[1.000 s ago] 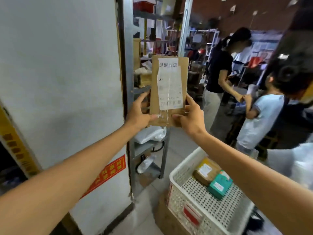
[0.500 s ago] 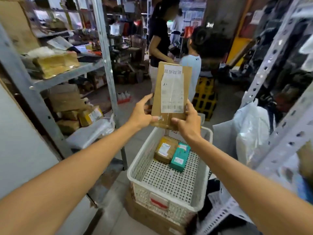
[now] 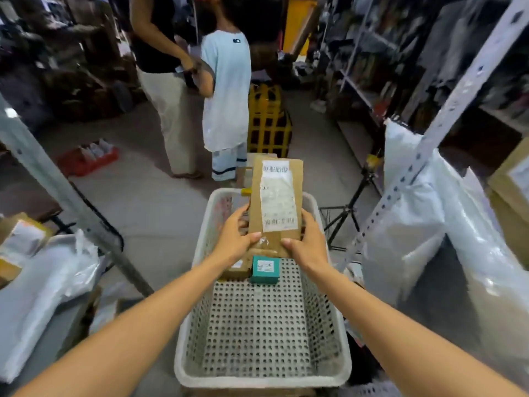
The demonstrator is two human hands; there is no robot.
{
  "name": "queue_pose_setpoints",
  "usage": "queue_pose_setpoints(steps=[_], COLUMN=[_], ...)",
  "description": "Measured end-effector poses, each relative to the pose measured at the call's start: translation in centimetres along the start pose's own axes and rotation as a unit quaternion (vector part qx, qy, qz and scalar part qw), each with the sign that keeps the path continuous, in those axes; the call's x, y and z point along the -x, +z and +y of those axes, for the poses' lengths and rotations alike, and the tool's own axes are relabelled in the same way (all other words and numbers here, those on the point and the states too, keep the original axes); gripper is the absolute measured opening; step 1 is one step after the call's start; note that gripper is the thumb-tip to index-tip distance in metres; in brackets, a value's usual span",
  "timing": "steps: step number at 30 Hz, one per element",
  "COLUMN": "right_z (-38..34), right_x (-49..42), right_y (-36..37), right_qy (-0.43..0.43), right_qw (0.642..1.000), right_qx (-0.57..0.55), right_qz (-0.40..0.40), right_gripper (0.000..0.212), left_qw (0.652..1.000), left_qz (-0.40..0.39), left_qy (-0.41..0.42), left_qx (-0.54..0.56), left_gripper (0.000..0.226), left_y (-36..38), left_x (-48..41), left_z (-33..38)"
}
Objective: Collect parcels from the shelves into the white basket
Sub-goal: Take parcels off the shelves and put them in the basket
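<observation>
Nearest to me is the white basket, and most of its holed floor is bare. At its far end lie 2 parcels side by side: a teal box and, just to its left, a small brown box half hidden under my left wrist. So I count 2 collected.

Just above them my left hand and right hand grip the lower end of a flat cardboard parcel. Each thumb is pressed on the front face and the fingers are curled behind. The parcel stands nearly upright with its white label and barcode facing me. It hangs over the far end of the basket, its lower edge close above the 2 boxes; I cannot tell whether it touches them. I judge this third parcel is being lowered in and is not yet let go.

To either side, the shelves still carry goods. On the left there are soft white bags and a taped carton behind a grey post. On the right there is a big white bag and a cardboard box. Whether any of these are mine to collect, I cannot say, but the basket has plenty of room.

Farther down the aisle stand 2 people, with a yellow crate beside them.
</observation>
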State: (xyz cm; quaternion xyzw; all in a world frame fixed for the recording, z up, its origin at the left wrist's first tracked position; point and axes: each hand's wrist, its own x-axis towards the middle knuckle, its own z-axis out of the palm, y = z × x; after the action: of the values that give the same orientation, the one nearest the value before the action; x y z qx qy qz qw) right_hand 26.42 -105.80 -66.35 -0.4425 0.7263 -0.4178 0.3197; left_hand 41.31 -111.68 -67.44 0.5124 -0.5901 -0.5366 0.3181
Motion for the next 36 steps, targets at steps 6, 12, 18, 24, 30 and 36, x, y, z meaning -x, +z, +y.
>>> queue_pose_setpoints(steps=[6, 12, 18, 24, 30, 36], right_z=[5.3, 11.9, 19.1, 24.5, 29.0, 33.0], right_x=[-3.5, -6.9, -11.7, -16.8, -21.8, -23.4], right_y=[4.4, 6.3, 7.5, 9.3, 12.0, 14.0], right_qy=[0.102, 0.172, 0.223, 0.207, 0.172, 0.197], right_qw=[0.993, 0.979, 0.959, 0.907, 0.888, 0.886], right_qx=[0.055, 0.104, 0.175, 0.365, 0.425, 0.417], right_qz=[0.021, 0.018, -0.019, -0.026, -0.049, -0.036], right_gripper=[0.064, 0.058, 0.051, 0.031, 0.051, 0.072], left_qw=[0.995, 0.986, 0.978, 0.974, 0.967, 0.967], left_qz=[-0.060, -0.089, -0.098, -0.115, -0.095, -0.093], left_qy=[-0.077, -0.142, -0.185, -0.183, -0.209, -0.189], left_qx=[-0.007, 0.002, -0.017, -0.060, -0.112, -0.142], left_gripper=[0.074, 0.080, 0.080, 0.076, 0.054, 0.038], left_y=[1.4, 5.5, 9.7, 13.3, 14.0, 12.1], left_x=[-6.5, -10.0, -13.9, -18.2, -19.6, -20.5], left_z=[-8.0, -15.6, -21.0, -25.6, -30.1, -32.2])
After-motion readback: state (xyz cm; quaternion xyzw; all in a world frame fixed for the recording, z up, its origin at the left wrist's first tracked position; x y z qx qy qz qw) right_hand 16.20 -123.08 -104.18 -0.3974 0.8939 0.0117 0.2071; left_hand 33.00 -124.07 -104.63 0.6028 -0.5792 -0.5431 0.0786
